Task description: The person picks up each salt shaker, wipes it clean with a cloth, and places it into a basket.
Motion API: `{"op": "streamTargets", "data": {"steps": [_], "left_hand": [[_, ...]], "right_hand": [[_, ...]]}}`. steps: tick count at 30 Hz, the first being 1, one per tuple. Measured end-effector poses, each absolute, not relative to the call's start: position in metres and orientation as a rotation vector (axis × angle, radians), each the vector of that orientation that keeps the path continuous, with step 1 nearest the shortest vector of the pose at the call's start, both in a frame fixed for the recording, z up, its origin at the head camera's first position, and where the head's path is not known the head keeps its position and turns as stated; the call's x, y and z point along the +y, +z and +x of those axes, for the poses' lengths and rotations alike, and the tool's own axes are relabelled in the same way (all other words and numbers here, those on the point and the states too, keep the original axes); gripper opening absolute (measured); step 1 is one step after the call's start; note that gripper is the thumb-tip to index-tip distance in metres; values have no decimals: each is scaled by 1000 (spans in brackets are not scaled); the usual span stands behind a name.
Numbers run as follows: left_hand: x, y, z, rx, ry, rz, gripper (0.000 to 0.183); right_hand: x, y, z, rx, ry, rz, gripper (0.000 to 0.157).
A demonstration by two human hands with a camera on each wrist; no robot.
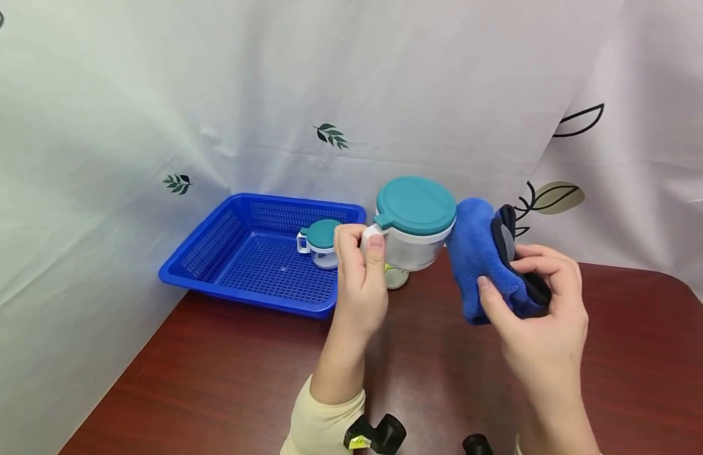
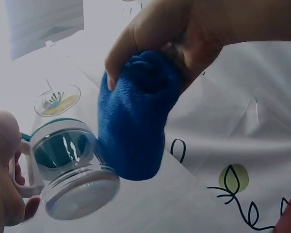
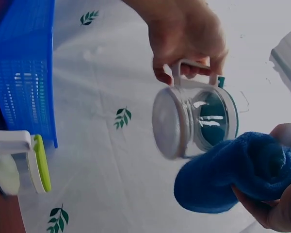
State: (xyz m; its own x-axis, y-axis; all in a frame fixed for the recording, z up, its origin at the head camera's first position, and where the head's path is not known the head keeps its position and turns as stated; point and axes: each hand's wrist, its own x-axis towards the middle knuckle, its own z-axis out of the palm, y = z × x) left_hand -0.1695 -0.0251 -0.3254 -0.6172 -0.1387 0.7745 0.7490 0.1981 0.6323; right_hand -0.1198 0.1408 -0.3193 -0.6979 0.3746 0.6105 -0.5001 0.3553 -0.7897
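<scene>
Fingers of the left hand (image 1: 358,287) are gripping the white handle (image 1: 371,230) of a clear, teal-lidded round jar (image 1: 417,218), head view, before the red-brown worktop's (image 1: 431,373) far edge; the right hand (image 1: 547,316) is pinching a blue plush cloth (image 1: 469,253). Left wrist: soft cloth is meeting the jar's wall. Right wrist: glossy walls are suggesting slipperiness, favouring the handle.

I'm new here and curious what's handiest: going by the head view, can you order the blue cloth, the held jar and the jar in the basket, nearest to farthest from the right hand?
1. Blue cloth: in the right hand itself.
2. Held jar: left of the cloth, in the left hand.
3. Basket jar: farther left, inside the blue basket.
</scene>
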Motion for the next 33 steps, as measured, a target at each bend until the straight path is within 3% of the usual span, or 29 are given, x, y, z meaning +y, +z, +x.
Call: {"op": "streamTargets", "data": {"steps": [8, 15, 24, 33], "left_hand": [[-26, -326, -173, -1607, -1670, -385, 23], [-33, -325, -172, -1462, -1920, -558, 41], [-40, -325, -176, -2099, -1867, -539, 15], [-45, -321, -173, -2016, -1870, -581, 9]], "right_hand": [[140, -315, -116, -1765, 1713, 165, 37], [144, -316, -120, -1755, 1741, 189, 34], [147, -320, -128, -1682, 1772, 188, 32], [137, -323, -129, -1656, 1782, 189, 39]]}}
